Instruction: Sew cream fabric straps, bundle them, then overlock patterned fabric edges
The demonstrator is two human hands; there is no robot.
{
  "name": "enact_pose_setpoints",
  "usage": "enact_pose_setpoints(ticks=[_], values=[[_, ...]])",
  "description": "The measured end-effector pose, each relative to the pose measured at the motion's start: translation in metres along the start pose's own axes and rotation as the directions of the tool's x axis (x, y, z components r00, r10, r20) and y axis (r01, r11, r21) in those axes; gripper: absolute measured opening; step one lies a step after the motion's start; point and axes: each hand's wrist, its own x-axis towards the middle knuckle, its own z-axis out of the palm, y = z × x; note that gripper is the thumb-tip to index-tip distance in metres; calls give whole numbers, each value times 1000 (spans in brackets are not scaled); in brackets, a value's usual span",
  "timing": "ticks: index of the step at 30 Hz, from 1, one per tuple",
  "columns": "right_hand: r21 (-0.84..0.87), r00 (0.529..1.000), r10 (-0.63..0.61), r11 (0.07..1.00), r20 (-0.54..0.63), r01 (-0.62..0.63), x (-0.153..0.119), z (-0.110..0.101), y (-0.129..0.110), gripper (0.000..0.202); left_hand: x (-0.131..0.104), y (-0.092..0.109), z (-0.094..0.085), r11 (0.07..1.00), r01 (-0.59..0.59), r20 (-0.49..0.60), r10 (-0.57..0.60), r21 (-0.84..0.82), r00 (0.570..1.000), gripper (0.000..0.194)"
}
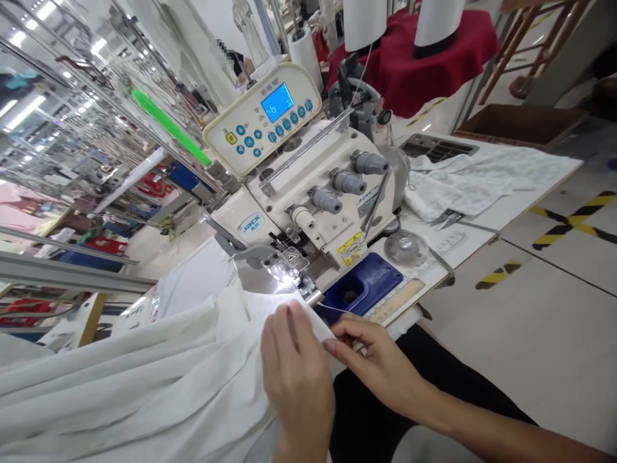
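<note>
White fabric (159, 366) spreads in folds over the left side and runs up to the lit presser foot area of a white Jack overlock sewing machine (299, 193). My left hand (299, 373) lies on the fabric's edge, its fingers bent together and closed on the cloth just below the presser foot. To the right, my right hand (376, 360) pinches the same edge between thumb and index finger. A thin pale strand runs from the machine toward the right hand. The fingertips' exact hold on the left is partly hidden.
A control panel (263, 119) with a blue screen tops the machine. On the table lie a blue plate (364, 283), a round clear dish (405, 247), snips (448, 218) and pale patterned fabric (467, 180). Thread cones (365, 22) stand behind, near a brown box (520, 125).
</note>
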Motion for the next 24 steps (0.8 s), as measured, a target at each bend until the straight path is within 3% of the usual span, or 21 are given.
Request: enact_pose_setpoints(ticks=[3, 6, 10, 13, 17, 20, 22, 24], values=[[42, 999, -46, 998, -28, 47, 1, -7, -3, 20, -6, 10, 7, 987, -71, -21, 69, -144, 997, 46], [50, 997, -67, 996, -38, 68, 5, -11, -7, 19, -1, 8, 13, 961, -83, -32, 77, -263, 996, 44], [55, 999, -40, 998, -24, 41, 6, -12, -10, 20, 4, 3, 16, 929, -6, -48, -12, -369, 999, 39], [68, 1000, -10, 998, 8, 9, 3, -11, -10, 26, 4, -3, 16, 884, 73, 15, -74, -463, 997, 40], [72, 1000, 2, 997, 28, -4, 4, -7, -12, 28, 8, -19, 18, 835, 110, 119, -54, -540, 991, 38], [87, 999, 10, 996, 41, -13, 2, -7, -14, 26, 6, -25, 13, 828, 25, 54, 7, -560, 999, 33], [100, 999, 11, 995, 47, -16, -4, -9, -15, 24, -2, -23, 4, 816, -74, -44, 60, -574, 997, 32], [118, 999, -7, 993, 48, 2, -12, -11, -15, 25, -14, -17, -5, 795, -122, -69, 101, -594, 992, 33]])
